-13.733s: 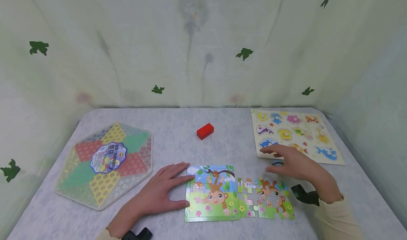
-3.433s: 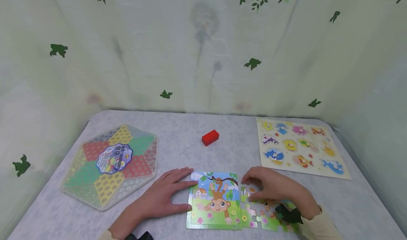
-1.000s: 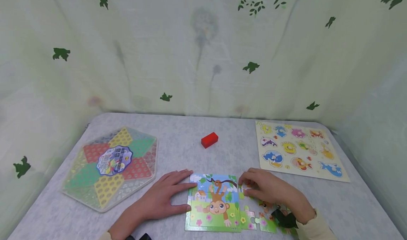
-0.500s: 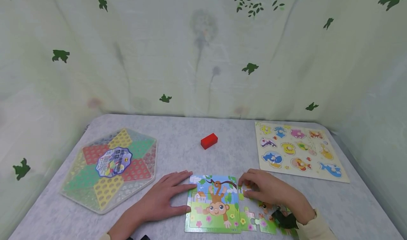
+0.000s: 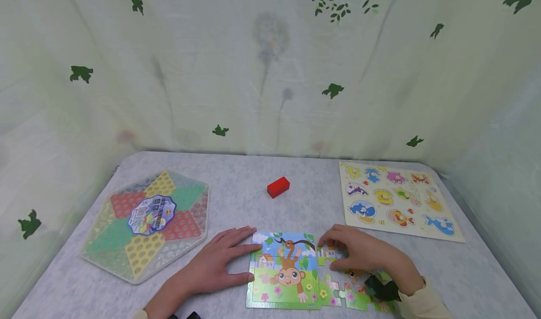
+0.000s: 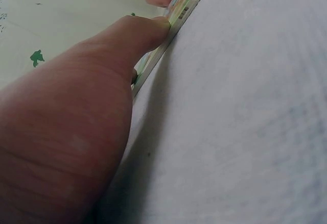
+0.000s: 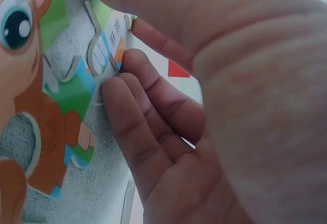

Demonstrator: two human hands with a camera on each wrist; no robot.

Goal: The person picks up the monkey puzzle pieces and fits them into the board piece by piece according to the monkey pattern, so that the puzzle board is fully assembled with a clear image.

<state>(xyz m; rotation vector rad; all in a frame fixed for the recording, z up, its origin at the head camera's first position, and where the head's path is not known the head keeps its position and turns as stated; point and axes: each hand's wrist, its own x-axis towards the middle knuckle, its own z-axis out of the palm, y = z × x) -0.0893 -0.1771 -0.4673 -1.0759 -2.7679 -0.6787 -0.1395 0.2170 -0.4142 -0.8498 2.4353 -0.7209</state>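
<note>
My left hand (image 5: 217, 262) lies at the left edge of a monkey picture board (image 5: 291, 274), its spread fingers and thumb touching that edge. In the left wrist view the thumb presses on the board's rim. My right hand (image 5: 359, 248) spans a jigsaw piece (image 7: 108, 43) with a small house on it, just right of the board. The thumb lies on one side of the piece and bent fingers (image 7: 127, 106) on the other. More monkey jigsaw pieces (image 5: 355, 300) lie below and partly under that hand.
A red block (image 5: 278, 187) lies behind the board. To the left is a clear hexagonal case (image 5: 186, 237) with a coloured star. A knob puzzle board (image 5: 405, 201) with sea animals stands at the back right. A curtain hangs behind the table.
Over several seconds my right hand has come left from above the loose pieces to the house piece. In the last half second its thumb has shifted slightly right. My left hand stays on the board.
</note>
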